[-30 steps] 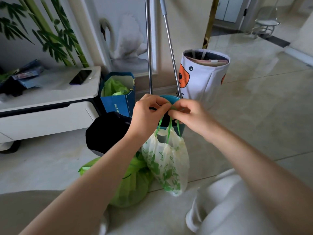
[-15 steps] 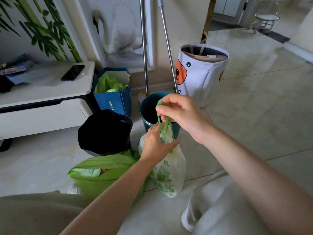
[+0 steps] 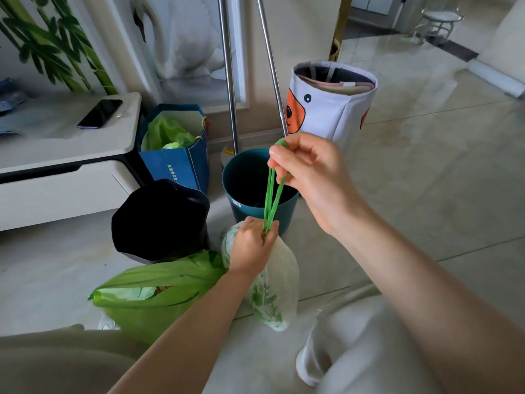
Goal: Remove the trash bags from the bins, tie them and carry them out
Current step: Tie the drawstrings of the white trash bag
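Note:
A small white trash bag (image 3: 272,291) with a green leaf print hangs in front of me, above the floor. My left hand (image 3: 251,247) is closed around its gathered neck. My right hand (image 3: 306,172) pinches the bag's green drawstrings (image 3: 271,200) and holds them taut above the neck. Behind the hands stands a teal bin (image 3: 241,183), dark inside with no bag showing. A black bin (image 3: 159,220) stands to its left. A full light-green trash bag (image 3: 147,297) lies on the floor in front of the black bin.
A blue paper bag (image 3: 181,163) with green plastic inside leans by a white cabinet (image 3: 56,177) that carries a phone (image 3: 99,113). A white fabric basket (image 3: 332,106) with an orange animal face stands behind. Two metal poles (image 3: 230,81) lean on the wall. Tiled floor stretches right.
My left hand dropped from the drawstrings to the bag's neck and grips it. My right hand lifted the drawstrings, cinching the bag shut.

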The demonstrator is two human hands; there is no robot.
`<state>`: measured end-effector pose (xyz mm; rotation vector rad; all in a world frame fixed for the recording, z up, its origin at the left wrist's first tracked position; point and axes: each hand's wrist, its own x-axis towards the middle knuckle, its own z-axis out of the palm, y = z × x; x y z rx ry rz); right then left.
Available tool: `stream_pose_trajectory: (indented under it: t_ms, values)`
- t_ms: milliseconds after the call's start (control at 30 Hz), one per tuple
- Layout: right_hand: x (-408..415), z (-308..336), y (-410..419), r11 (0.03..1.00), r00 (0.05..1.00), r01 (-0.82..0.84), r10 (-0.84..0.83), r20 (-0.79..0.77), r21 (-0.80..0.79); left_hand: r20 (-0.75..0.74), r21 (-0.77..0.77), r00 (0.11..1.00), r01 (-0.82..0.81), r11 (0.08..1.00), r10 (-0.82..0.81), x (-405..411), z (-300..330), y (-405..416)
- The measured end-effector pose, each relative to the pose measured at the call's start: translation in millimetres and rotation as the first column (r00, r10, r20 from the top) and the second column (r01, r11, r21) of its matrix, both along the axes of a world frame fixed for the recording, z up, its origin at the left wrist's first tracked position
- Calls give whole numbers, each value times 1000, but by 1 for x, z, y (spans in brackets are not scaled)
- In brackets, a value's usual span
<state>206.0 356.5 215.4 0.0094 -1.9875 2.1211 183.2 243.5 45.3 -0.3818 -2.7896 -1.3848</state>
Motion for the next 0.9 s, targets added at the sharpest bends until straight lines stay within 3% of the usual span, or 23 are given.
stream_pose_trajectory:
  t_ms: [200, 333, 533, 700, 900]
  values:
    - [-5, -1, 10, 999, 998, 23, -25, 61, 36, 43, -114, 992, 119, 986, -115, 1, -8, -4]
    - [-2, -1, 7, 996, 997, -43, 38, 67, 78, 123, -87, 987, 118, 989, -106, 1, -7, -20]
    - [1, 1, 3, 968, 998, 27, -12, -63, 248, -222, 96, 973, -45, 994, 65, 18, 16, -35]
    - [4, 2, -3, 945, 995, 29, 2, -96, 325, -136, 123, 991, 11, 992, 6, 22, 28, -32]
    - [6, 4, 0, 949, 993, 49, -12, -119, 311, -88, 158, 996, 36, 987, -22, 33, 38, -14]
